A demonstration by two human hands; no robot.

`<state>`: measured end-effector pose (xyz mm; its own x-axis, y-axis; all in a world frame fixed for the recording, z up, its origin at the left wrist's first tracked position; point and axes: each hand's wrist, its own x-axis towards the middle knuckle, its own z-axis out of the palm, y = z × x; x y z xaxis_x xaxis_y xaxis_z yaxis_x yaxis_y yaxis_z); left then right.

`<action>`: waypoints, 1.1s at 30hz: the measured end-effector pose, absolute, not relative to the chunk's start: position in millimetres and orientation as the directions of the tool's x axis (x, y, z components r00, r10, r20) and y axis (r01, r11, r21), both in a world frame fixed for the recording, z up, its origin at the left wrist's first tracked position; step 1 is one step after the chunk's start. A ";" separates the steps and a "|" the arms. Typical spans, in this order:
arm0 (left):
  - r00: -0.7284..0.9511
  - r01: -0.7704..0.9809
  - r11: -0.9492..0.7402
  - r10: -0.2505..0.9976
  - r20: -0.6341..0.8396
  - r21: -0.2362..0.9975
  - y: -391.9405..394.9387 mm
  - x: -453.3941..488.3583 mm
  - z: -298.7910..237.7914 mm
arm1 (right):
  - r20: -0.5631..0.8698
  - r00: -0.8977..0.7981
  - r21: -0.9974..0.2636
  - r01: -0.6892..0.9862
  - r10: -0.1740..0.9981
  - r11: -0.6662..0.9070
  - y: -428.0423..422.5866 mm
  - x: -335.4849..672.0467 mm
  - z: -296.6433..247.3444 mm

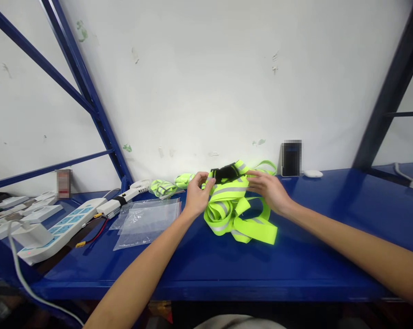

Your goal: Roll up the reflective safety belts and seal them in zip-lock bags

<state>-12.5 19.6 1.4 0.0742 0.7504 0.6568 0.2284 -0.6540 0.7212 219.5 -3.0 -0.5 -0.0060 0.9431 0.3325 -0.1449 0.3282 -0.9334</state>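
Observation:
A bundle of neon-yellow reflective strap (pixel 223 205) with grey stripes hangs and lies in loops in front of me at mid-table. Across its top sits a black plastic buckle (pixel 226 173), raised between my hands. My left hand (pixel 198 194) pinches the strap at the buckle's left end, thumb in front. On the other side, my right hand (pixel 268 189) has its fingers at the strap by the buckle's right end; the fingers are stretched out, and their tips are partly behind the strap. A loose strap end (pixel 257 230) droops to the right on the blue table.
Clear plastic bags (pixel 149 221) lie left of the bundle, with more folded neon straps (pixel 163 187) behind them. A white power strip (pixel 65 226), a small white fan (pixel 139 186) and wired connectors (pixel 94 237) are farther left. Against the wall stands a dark device (pixel 291 159) beside a white case (pixel 313 174).

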 end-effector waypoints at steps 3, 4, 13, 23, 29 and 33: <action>0.026 0.244 -0.718 0.676 0.736 0.652 20.5 -16.3 23.6 | 0.483 0.052 -0.873 -0.046 0.874 0.485 -0.9 228.1 11.5; 0.026 0.261 -0.743 0.644 0.765 0.616 21.4 -17.9 36.2 | 0.559 0.044 -0.829 0.009 0.828 0.559 -0.3 230.2 18.0; -0.048 0.491 -0.839 0.243 0.969 0.235 38.8 -38.6 214.4 | 0.956 -0.109 -0.180 0.518 0.274 0.836 -8.1 210.2 133.3; 0.006 0.336 -0.881 0.356 0.935 0.333 69.6 -35.6 196.5 | 0.910 -0.266 -0.163 0.476 0.319 0.864 5.9 183.8 149.9; -0.019 -0.048 -0.886 0.463 0.886 0.462 52.1 -20.3 189.7 | 0.896 -0.313 -0.160 0.434 0.315 0.886 21.0 173.8 141.6; -0.018 -0.228 -0.837 0.514 0.858 0.497 47.4 -1.0 178.5 | 0.907 -0.193 -0.347 0.156 0.373 0.925 27.5 166.0 135.4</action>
